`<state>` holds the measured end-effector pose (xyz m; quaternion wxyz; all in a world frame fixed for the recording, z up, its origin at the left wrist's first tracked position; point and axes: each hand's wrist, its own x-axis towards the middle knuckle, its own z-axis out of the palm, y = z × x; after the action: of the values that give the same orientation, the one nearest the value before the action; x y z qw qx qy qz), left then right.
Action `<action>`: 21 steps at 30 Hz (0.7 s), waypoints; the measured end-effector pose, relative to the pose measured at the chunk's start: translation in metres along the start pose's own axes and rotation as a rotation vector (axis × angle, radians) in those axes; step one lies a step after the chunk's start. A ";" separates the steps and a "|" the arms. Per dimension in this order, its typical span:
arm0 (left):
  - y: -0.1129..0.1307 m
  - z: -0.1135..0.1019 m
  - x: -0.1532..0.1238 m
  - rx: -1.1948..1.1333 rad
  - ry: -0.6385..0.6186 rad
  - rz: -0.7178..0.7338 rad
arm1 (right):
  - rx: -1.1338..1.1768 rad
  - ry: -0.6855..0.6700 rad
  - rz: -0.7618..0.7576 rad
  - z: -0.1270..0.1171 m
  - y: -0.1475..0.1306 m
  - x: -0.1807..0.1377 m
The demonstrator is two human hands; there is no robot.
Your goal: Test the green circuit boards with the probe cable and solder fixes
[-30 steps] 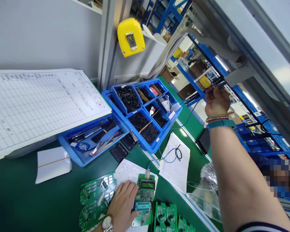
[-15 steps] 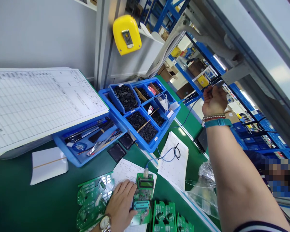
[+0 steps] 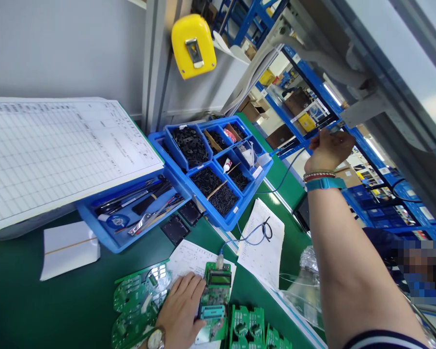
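- Left hand (image 3: 179, 310) lies open, fingers spread, its fingertips against the left edge of a green display board (image 3: 215, 303); a wristwatch (image 3: 156, 339) sits on that wrist.
- Display board carries a small LCD and a socket, rests on a printed sheet (image 3: 191, 257), and has a blue wire (image 3: 287, 173) plugged in at its top end.
- Right hand (image 3: 329, 150) is raised well above the table (image 3: 47, 257), fingers reaching toward a thin dark item (image 3: 330, 127); whether they grip it is hard to tell. Blue wire runs up toward this hand.
- Bare green circuit boards (image 3: 138, 300) lie just beside the left hand, and more (image 3: 246, 327) stand just below the display board.
- Blue parts tray (image 3: 218, 191) holds black parts (image 3: 191, 145) in its compartments, and a smaller blue tray (image 3: 94, 213) beside it holds hand tools.
- Ruled form (image 3: 58, 155) overlaps the smaller tray's edge; a loose note (image 3: 261, 247) with a looped dark cord on it lies right of the display board.
- Yellow tape measure (image 3: 193, 46) hangs on an upright post (image 3: 150, 63) beyond the trays.
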<state>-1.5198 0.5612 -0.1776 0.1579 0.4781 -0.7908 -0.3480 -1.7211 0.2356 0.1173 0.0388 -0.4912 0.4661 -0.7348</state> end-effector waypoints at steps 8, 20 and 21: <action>0.002 -0.006 0.000 -0.011 -0.074 -0.029 | -0.091 -0.095 -0.008 -0.011 0.009 0.009; -0.003 0.003 -0.001 0.012 0.068 0.044 | 0.198 -0.069 0.151 0.006 -0.005 0.008; -0.002 0.002 0.000 0.014 0.083 0.056 | 0.218 -0.053 0.164 0.008 -0.008 0.008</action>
<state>-1.5198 0.5618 -0.1806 0.1971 0.4710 -0.7990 -0.3176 -1.7160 0.2307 0.1288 0.1643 -0.4635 0.4210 -0.7622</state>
